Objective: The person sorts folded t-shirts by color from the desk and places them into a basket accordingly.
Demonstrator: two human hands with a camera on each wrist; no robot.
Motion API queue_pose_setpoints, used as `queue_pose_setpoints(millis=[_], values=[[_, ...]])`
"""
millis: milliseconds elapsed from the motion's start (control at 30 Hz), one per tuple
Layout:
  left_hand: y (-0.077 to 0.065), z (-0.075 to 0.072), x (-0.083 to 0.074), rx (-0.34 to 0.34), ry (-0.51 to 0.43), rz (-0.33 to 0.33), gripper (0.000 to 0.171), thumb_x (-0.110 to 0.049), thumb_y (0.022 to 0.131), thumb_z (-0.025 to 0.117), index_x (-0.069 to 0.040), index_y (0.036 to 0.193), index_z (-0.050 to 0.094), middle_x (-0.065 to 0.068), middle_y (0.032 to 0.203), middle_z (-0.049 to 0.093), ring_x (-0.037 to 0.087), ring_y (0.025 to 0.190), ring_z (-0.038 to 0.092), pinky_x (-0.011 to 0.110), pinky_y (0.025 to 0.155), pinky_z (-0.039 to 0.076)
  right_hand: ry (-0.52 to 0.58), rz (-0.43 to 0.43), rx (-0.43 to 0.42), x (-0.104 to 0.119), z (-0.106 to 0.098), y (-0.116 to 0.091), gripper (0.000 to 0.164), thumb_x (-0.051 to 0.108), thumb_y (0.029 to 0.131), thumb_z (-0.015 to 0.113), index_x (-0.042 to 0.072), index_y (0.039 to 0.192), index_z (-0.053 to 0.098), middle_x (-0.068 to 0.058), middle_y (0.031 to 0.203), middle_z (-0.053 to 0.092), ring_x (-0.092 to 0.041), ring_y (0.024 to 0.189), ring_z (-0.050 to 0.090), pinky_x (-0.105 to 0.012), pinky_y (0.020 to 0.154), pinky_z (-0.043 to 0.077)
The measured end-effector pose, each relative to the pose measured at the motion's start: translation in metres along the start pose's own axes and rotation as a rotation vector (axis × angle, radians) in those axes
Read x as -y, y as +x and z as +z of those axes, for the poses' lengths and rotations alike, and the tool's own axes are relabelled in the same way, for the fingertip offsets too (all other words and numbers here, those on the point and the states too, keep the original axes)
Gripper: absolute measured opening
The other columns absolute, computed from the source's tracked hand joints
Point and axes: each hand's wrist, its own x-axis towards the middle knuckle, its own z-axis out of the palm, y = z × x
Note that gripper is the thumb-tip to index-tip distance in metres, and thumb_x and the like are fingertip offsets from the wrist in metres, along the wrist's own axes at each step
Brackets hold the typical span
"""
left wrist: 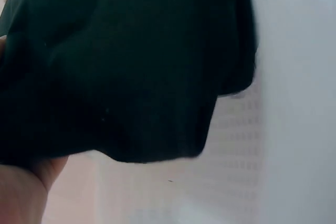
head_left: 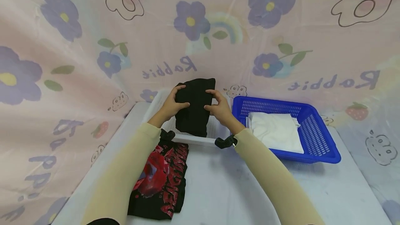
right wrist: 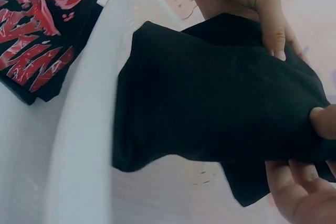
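Observation:
A folded black cloth garment (head_left: 194, 110) hangs upright over the white basket (head_left: 218, 127), held from both sides. My left hand (head_left: 171, 104) grips its left edge, thumb in front and fingers behind. On the opposite edge my right hand (head_left: 219, 108) pinches it the same way. The right wrist view shows the black garment (right wrist: 210, 98) between both hands, above the basket's rim. In the left wrist view the black garment (left wrist: 121, 66) fills most of the picture, and only part of the left hand shows.
A black T-shirt with a red print (head_left: 159, 180) lies folded on the white table (head_left: 225, 190), in front of the white basket. To the right stands a blue basket (head_left: 322, 148) holding folded white cloth (head_left: 276, 131). A patterned curtain (head_left: 218, 55) hangs behind.

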Motion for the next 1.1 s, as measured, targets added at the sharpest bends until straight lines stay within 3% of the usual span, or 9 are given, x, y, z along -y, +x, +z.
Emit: queue_pose_setpoints(millis=[300, 567, 700, 833, 967, 1100], values=[[-0.004, 0.003, 0.026, -0.026, 0.018, -0.135, 0.075, -0.006, 0.087, 0.069, -0.028, 0.147, 0.030, 0.013, 0.155, 0.026, 0.038, 0.135, 0.038, 0.055, 0.106, 0.037, 0.019, 0.115, -0.010, -0.029, 0.013, 0.002, 0.064, -0.010, 0.085, 0.062, 0.020, 0.139, 0.046, -0.013, 0.137, 0.043, -0.030, 0.105, 0.060, -0.043, 0.077, 0.057], [-0.007, 0.006, 0.047, -0.015, 0.058, -0.212, 0.077, -0.008, 0.087, 0.069, -0.028, 0.149, 0.028, 0.016, 0.151, 0.031, 0.038, 0.132, 0.042, 0.052, 0.106, 0.039, 0.018, 0.191, -0.013, -0.048, 0.019, -0.003, 0.069, -0.010, 0.085, 0.062, 0.021, 0.144, 0.042, -0.012, 0.144, 0.037, -0.027, 0.097, 0.060, -0.035, 0.073, 0.057], [-0.008, 0.008, 0.057, -0.017, 0.067, -0.234, 0.077, -0.009, 0.087, 0.070, -0.025, 0.150, 0.027, 0.016, 0.151, 0.032, 0.037, 0.134, 0.041, 0.052, 0.107, 0.037, -0.059, 0.207, -0.007, -0.056, 0.020, -0.004, 0.070, -0.008, 0.085, 0.063, 0.022, 0.145, 0.041, -0.012, 0.148, 0.036, -0.026, 0.094, 0.061, -0.031, 0.072, 0.056], [-0.009, 0.009, 0.061, -0.017, 0.096, -0.247, 0.077, -0.011, 0.086, 0.072, -0.024, 0.149, 0.028, 0.016, 0.152, 0.032, 0.038, 0.135, 0.039, 0.053, 0.108, 0.036, -0.139, 0.211, -0.005, -0.062, 0.021, -0.004, 0.069, -0.006, 0.086, 0.063, 0.023, 0.145, 0.041, -0.012, 0.150, 0.035, -0.031, 0.106, 0.059, -0.037, 0.080, 0.055], [-0.009, 0.010, 0.063, -0.001, 0.167, -0.263, 0.078, -0.016, 0.086, 0.072, -0.024, 0.149, 0.028, 0.016, 0.154, 0.029, 0.038, 0.138, 0.035, 0.054, 0.109, 0.033, -0.279, 0.212, 0.002, -0.065, 0.022, -0.004, 0.066, -0.001, 0.087, 0.064, 0.021, 0.145, 0.041, -0.015, 0.153, 0.032, -0.034, 0.133, 0.042, -0.048, 0.098, 0.046], [-0.008, 0.009, 0.065, 0.024, 0.232, -0.291, 0.078, -0.020, 0.087, 0.072, -0.022, 0.150, 0.026, 0.015, 0.159, 0.019, 0.038, 0.144, 0.023, 0.056, 0.112, 0.027, -0.378, 0.227, 0.016, -0.066, 0.024, -0.002, 0.064, 0.003, 0.089, 0.064, 0.018, 0.146, 0.040, -0.017, 0.154, 0.032, -0.035, 0.143, 0.029, -0.052, 0.107, 0.037]])
